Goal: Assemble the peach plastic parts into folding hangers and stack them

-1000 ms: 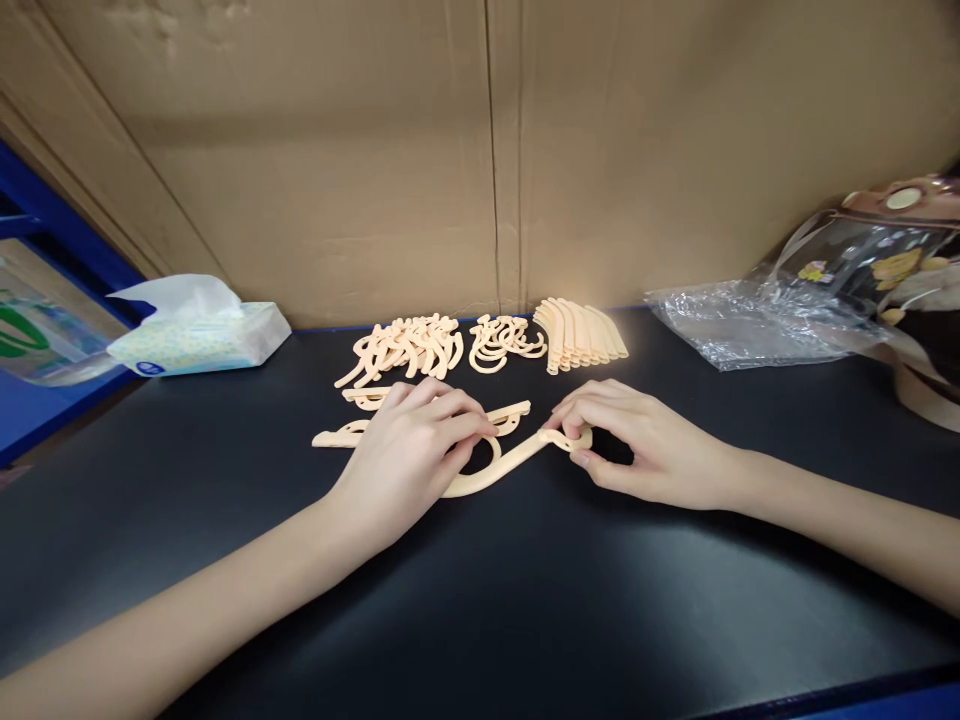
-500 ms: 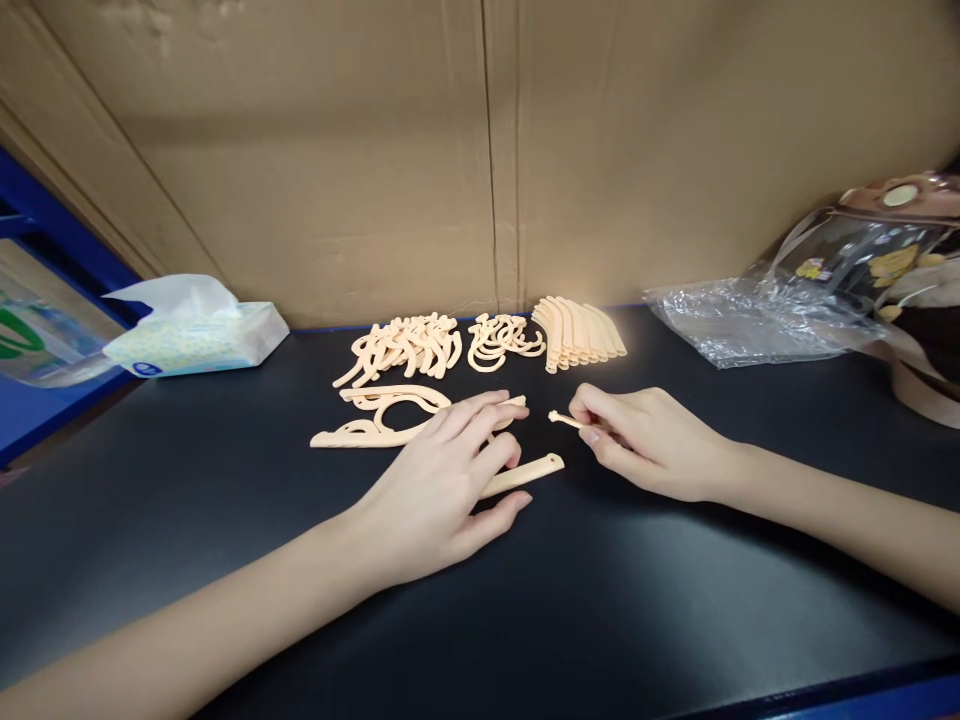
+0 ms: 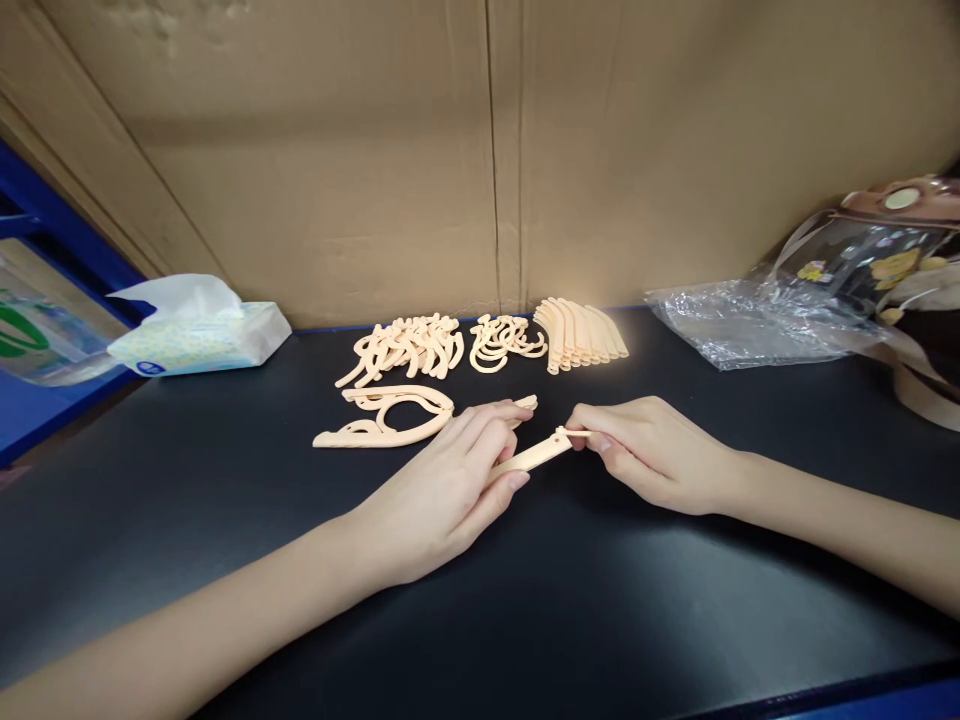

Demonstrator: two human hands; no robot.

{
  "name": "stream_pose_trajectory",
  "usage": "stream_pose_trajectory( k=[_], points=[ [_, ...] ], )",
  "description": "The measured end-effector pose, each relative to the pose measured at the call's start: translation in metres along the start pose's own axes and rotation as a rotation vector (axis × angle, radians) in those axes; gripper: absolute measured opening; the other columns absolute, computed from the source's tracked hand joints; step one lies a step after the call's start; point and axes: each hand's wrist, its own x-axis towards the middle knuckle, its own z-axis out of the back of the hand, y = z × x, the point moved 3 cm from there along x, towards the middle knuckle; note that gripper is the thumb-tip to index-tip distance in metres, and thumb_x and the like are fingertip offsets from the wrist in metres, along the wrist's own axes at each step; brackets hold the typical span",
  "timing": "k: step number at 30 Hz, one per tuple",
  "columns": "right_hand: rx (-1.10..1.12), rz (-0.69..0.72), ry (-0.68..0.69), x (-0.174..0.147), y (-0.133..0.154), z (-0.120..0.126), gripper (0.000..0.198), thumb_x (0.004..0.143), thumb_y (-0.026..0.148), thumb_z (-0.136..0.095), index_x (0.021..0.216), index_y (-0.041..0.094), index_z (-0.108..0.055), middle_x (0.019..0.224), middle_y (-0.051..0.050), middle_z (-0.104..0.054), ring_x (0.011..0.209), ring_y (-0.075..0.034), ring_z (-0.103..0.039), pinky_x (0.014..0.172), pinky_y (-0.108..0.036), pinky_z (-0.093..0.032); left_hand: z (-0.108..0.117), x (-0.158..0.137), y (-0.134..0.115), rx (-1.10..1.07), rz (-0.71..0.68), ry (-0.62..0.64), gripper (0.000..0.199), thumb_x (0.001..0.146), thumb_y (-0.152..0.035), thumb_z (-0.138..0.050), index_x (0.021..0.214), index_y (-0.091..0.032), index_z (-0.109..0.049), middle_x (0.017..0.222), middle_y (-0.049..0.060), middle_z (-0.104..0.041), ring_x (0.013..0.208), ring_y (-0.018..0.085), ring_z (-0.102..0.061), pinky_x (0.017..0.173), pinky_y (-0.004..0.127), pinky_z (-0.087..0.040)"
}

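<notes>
My left hand (image 3: 457, 480) is closed around a beige plastic hanger arm (image 3: 532, 458), whose holed end points right. Another beige piece (image 3: 528, 402) sticks out past its fingertips. My right hand (image 3: 652, 450) pinches a thin beige piece (image 3: 576, 433), and its knobbed tip touches the arm's holed end. Most of that thin piece is hidden by the fingers. Just left of my left hand, a folding hanger (image 3: 390, 440) lies flat on the table. Behind are a heap of curved arms (image 3: 412, 348), a small pile of hooks (image 3: 506, 340) and a neat stack of hanger arms (image 3: 579, 335).
A tissue box (image 3: 202, 330) stands at the left on the black table (image 3: 480, 620). Clear plastic wrap (image 3: 742, 320) and a transparent bag with a strap (image 3: 862, 260) lie at the right. A cardboard wall (image 3: 337, 170) closes off the back.
The holed end of the arm in my left hand has tilted up and right. The thin piece in my right hand, apart from it before, now meets that end.
</notes>
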Motion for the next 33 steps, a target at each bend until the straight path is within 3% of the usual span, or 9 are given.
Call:
stream_pose_trajectory(
  k=[9,12,14,18,33],
  points=[
    [0.038,-0.043,-0.027,0.002,0.007,-0.003,0.022,0.098,0.035,-0.038,0.079,0.023,-0.037,0.061,0.005,-0.047,0.048,-0.011,-0.04,0.049,-0.024,-0.029,0.001,0.001,-0.001,-0.04,0.028,-0.036,0.012,0.099,-0.022,-0.037,0.087,-0.023,-0.039,0.13,0.014,-0.053,0.135,0.023,-0.04,0.101,0.043,-0.045],
    [0.031,-0.068,-0.028,0.002,0.008,-0.004,0.022,0.099,0.035,-0.037,0.08,0.024,-0.036,0.061,0.005,-0.048,0.048,-0.011,-0.041,0.048,-0.024,-0.029,0.0,0.001,-0.001,0.027,-0.013,-0.042,0.007,0.099,-0.022,-0.038,0.099,-0.02,-0.045,0.132,0.014,-0.052,0.136,0.022,-0.037,0.106,0.043,-0.042],
    [0.025,-0.078,-0.028,0.002,0.008,-0.005,0.022,0.099,0.035,-0.036,0.08,0.023,-0.037,0.063,0.004,-0.049,0.049,-0.012,-0.042,0.048,-0.024,-0.03,-0.001,0.0,-0.001,0.091,-0.043,-0.039,0.014,0.1,-0.021,-0.038,0.108,-0.018,-0.049,0.135,0.013,-0.05,0.138,0.023,-0.034,0.111,0.043,-0.037],
    [0.022,-0.082,-0.028,0.002,0.01,-0.004,0.022,0.099,0.035,-0.036,0.08,0.023,-0.038,0.062,0.004,-0.048,0.048,-0.012,-0.042,0.048,-0.024,-0.031,-0.003,0.0,-0.001,0.134,-0.073,-0.062,0.02,0.099,-0.02,-0.04,0.111,-0.017,-0.055,0.137,0.012,-0.048,0.138,0.023,-0.034,0.114,0.043,-0.034],
    [-0.055,-0.038,-0.027,0.004,0.012,-0.006,0.032,0.102,0.044,-0.025,0.082,0.022,-0.04,0.065,0.002,-0.051,0.048,-0.012,-0.045,0.048,-0.025,-0.029,-0.004,0.002,-0.004,0.184,-0.11,-0.049,0.023,0.101,-0.022,-0.036,0.114,-0.015,-0.053,0.138,0.015,-0.047,0.138,0.024,-0.033,0.112,0.044,-0.035]
  ],
)
